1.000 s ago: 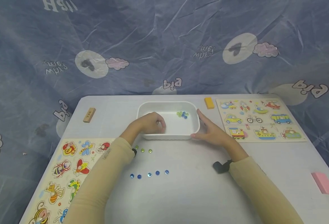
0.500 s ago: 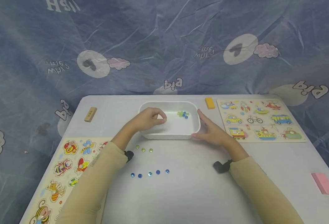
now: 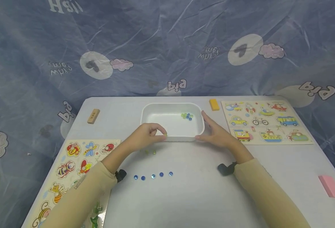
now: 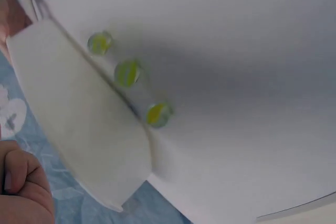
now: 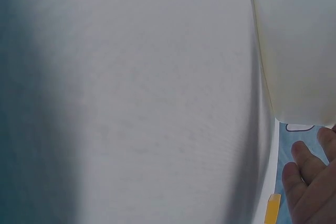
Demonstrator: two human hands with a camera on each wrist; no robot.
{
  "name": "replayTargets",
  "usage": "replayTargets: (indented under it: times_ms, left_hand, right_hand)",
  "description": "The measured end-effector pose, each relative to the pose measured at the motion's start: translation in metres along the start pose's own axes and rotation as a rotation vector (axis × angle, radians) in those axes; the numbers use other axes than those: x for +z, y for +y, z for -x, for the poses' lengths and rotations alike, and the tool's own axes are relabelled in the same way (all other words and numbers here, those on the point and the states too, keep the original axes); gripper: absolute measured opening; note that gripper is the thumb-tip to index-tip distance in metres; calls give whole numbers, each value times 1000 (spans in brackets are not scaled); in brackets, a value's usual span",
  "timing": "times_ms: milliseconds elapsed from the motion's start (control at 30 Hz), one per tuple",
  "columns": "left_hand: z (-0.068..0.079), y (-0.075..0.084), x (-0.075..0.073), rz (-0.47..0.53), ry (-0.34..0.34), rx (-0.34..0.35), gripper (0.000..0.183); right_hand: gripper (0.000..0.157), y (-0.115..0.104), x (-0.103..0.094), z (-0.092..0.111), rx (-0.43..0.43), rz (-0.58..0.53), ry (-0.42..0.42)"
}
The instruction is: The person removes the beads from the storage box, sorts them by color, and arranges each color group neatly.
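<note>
My left hand [image 3: 144, 136] is over the front rim of the white plastic tray [image 3: 171, 138], thumb and index finger pinching a small green marble [image 3: 165, 135]. Inside the tray, toward its right end, lies a cluster of green and blue marbles [image 3: 187, 116]. My right hand [image 3: 217, 134] rests against the tray's front right corner, thumb at the front wall and fairly straight fingers along the right end. Three clear marbles with yellow-green swirls [image 4: 127, 73] lie in a row beside the tray's front wall in the left wrist view. In the head view the left hand partly hides this row.
A row of several blue marbles [image 3: 153, 176] lies nearer the person. An insect puzzle board [image 3: 114, 148] is at left, a vehicle puzzle board [image 3: 267, 122] at right. Around them are a wooden block [image 3: 93, 116], a yellow block [image 3: 214, 104] and a pink block [image 3: 331, 186].
My left hand has risen from inside the tray and come toward the person to the front rim, pinching a green marble. The right hand stays at the tray's corner.
</note>
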State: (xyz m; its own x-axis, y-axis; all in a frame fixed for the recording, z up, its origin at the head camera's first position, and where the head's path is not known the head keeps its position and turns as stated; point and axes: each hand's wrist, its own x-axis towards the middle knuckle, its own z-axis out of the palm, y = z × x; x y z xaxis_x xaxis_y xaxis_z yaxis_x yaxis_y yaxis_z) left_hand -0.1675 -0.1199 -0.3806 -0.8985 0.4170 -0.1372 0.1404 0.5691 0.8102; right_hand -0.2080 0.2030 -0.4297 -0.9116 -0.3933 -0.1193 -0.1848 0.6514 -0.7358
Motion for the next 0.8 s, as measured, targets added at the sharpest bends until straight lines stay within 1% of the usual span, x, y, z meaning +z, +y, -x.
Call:
replayTargets:
  times_ms: [167, 267, 333, 500, 733, 800]
  left_hand:
    - [12, -9, 13, -9, -38, -12, 12]
    - [15, -15, 22, -56, -47, -8, 11]
    - [16, -19, 28, -107, -49, -7, 12]
    - [14, -27, 41, -250, -21, -17, 12]
    - [11, -27, 48, -359, 26, -49, 13]
    - [9, -27, 50, -388, 38, -46, 13]
  right_hand:
    - [112, 0, 0, 0, 4, 1, 2]
    - [112, 1, 0, 0, 5, -4, 3]
    - [112, 1, 1, 0, 4, -7, 2]
    - [112, 2, 1, 0, 6, -14, 4]
    - [113, -1, 0, 1, 13, -7, -2]
    - [113, -2, 0, 1, 12, -5, -1]
